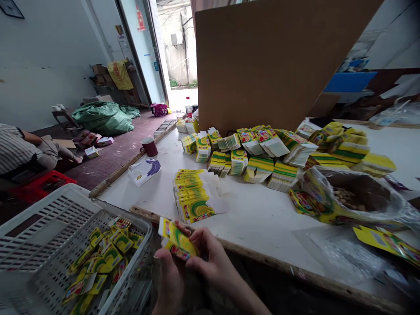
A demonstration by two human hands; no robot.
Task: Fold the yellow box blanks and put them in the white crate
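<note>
Both of my hands grip one small yellow and green carton (177, 241) just below the table's front edge. My left hand (169, 275) holds it from underneath with curled fingers. My right hand (210, 258) pinches its right end. A fanned stack of flat yellow cartons (193, 195) lies on the white table (262, 214) just beyond my hands. A white slatted plastic crate (39, 236) at my left holds several folded yellow cartons (105, 256).
Many bundled stacks of flat cartons (262, 157) line the table's back before a large brown cardboard sheet (272, 61). A clear bag of small items (354, 197) lies right. A dark red mug (150, 146) stands left. A seated person's striped sleeve (13, 148) shows far left.
</note>
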